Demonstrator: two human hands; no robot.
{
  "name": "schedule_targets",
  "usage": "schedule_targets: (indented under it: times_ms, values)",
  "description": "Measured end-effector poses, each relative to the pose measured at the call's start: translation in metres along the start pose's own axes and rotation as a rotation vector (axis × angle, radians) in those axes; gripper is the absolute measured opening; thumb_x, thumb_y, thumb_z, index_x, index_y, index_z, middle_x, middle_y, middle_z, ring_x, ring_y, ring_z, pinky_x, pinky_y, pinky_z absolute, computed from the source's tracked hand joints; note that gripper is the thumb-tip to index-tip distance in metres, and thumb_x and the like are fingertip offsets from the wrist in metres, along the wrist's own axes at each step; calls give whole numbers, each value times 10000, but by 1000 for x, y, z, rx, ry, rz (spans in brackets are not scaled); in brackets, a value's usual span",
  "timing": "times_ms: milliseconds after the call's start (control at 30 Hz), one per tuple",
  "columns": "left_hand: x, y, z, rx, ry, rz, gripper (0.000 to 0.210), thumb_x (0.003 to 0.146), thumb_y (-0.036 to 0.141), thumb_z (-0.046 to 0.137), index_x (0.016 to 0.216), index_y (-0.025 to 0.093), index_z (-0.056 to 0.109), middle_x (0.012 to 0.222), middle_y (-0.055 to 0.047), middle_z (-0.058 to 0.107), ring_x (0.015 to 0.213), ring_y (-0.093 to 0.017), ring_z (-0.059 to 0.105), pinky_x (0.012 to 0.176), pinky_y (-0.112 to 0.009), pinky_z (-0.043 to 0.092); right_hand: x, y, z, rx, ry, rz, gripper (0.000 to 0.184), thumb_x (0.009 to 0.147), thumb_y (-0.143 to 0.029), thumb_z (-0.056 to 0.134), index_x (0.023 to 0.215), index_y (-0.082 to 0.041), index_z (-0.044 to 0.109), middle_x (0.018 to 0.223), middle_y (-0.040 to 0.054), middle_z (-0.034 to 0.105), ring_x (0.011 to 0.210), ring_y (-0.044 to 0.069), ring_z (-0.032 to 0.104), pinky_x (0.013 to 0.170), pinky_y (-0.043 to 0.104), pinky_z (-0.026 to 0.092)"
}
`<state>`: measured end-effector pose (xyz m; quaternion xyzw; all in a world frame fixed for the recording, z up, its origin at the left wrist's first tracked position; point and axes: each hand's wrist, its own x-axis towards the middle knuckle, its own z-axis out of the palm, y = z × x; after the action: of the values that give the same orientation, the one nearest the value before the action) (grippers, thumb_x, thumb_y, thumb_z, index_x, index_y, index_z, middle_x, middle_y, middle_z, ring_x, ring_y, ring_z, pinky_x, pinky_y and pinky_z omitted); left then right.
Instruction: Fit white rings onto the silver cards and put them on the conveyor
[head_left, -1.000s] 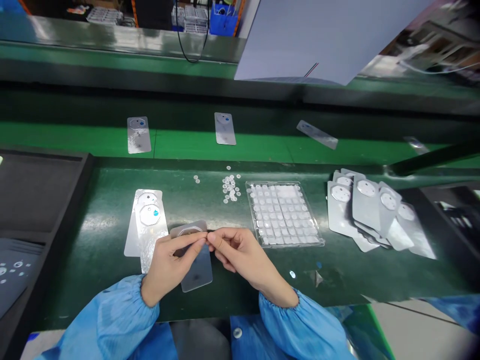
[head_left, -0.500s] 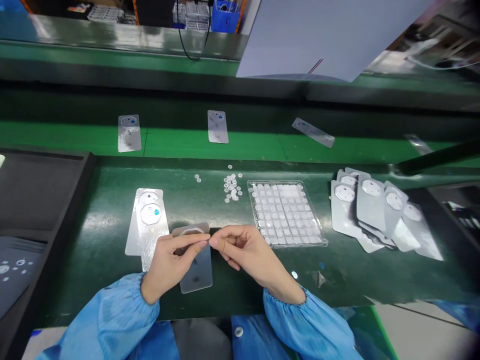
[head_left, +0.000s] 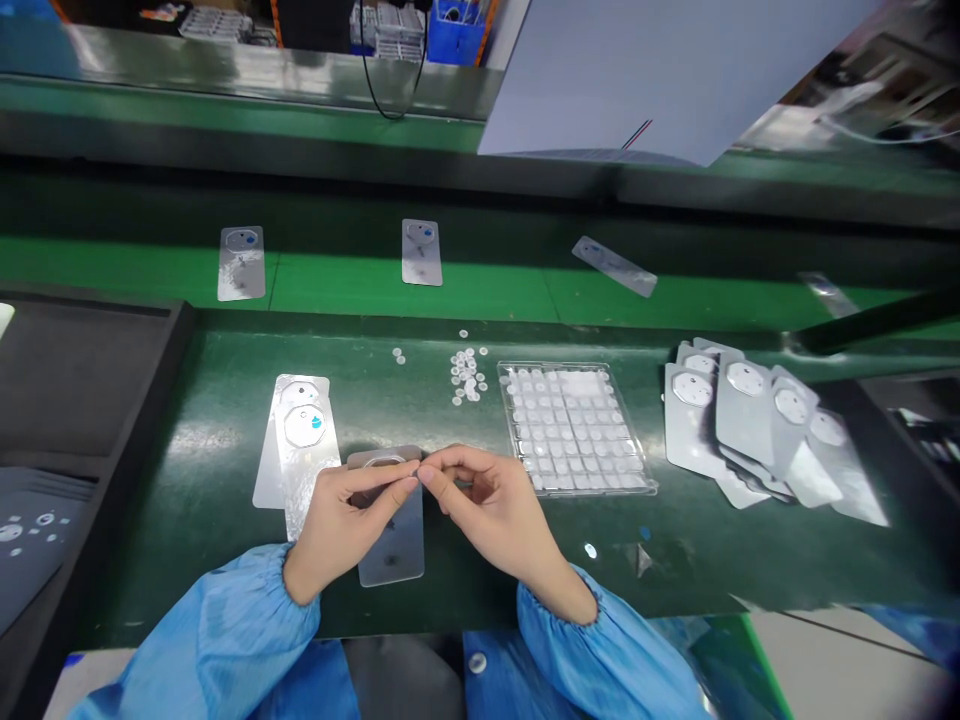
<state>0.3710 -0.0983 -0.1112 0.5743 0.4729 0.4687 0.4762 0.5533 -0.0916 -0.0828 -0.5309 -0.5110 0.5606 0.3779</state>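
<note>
My left hand [head_left: 352,525] and my right hand [head_left: 491,510] meet fingertip to fingertip over the work surface. Both are pinched closed; whatever lies between the fingertips is too small to make out. Under them rests a grey phone-back-shaped panel [head_left: 391,545], its upper part partly covered by my left fingers. Left of it, two overlapping silvery panels [head_left: 306,460] lie flat, the top one with a round camera area and a blue dot. Beyond my hands, small round clear pieces [head_left: 466,372] are scattered in a loose cluster.
A clear tray [head_left: 651,487] of small white pieces lies right of my hands. Farther right is a pile of grey panels [head_left: 739,420]. Several panels, one a silvery panel [head_left: 422,255], lie on the green belt [head_left: 337,290]. A dark tray edge [head_left: 135,430] borders the left.
The panels on the green belt have shifted left. My right hand's fingers have drawn in closer to my left fingertips, and its wrist has moved slightly left.
</note>
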Motion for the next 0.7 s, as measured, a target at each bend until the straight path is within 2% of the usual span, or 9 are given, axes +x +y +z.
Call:
schedule_targets:
  times_ms: [167, 300, 367, 567, 700]
  values:
    - [0, -1, 0, -7, -6, -9, 174, 909, 203, 762, 1057, 237, 848, 969, -30, 834, 858, -207, 812, 753, -235, 661, 0, 1, 3, 37, -1, 27, 365, 862, -514, 805, 896, -153, 768, 627, 8, 614, 550, 121, 507, 483, 228, 406]
    - [0, -2, 1, -7, 21, -11, 211, 901, 219, 771, 1099, 237, 838, 1090, -42, 822, 1023, -225, 791, 898, -261, 650, 1, -1, 3, 135, -52, 65, 406, 849, -549, 818, 841, -156, 716, 578, -39, 521, 469, 79, 368, 415, 216, 290]
    - [-1, -2, 2, -23, 31, -36, 287, 884, 238, 788, 1170, 238, 816, 1150, -47, 810, 1075, -229, 774, 920, -264, 643, 2, -2, 0, 155, -78, 89, 419, 860, -567, 801, 846, -162, 693, 566, -53, 488, 462, 76, 346, 410, 215, 274]
    - [-3, -2, 0, -70, -65, -178, 655, 859, 269, 805, 1483, 255, 607, 1043, -25, 809, 885, -193, 775, 818, -263, 647, 1, -6, -8, -122, -139, 60, 333, 917, -497, 725, 858, -169, 718, 639, -12, 551, 565, 124, 462, 475, 232, 345]
    - [-3, -1, 0, -41, -107, -200, 718, 863, 229, 772, 1541, 243, 535, 1050, -36, 789, 864, -193, 751, 790, -265, 628, 0, -5, -3, -214, -144, 64, 334, 947, -502, 658, 870, -183, 723, 645, 0, 576, 589, 151, 505, 509, 258, 381]
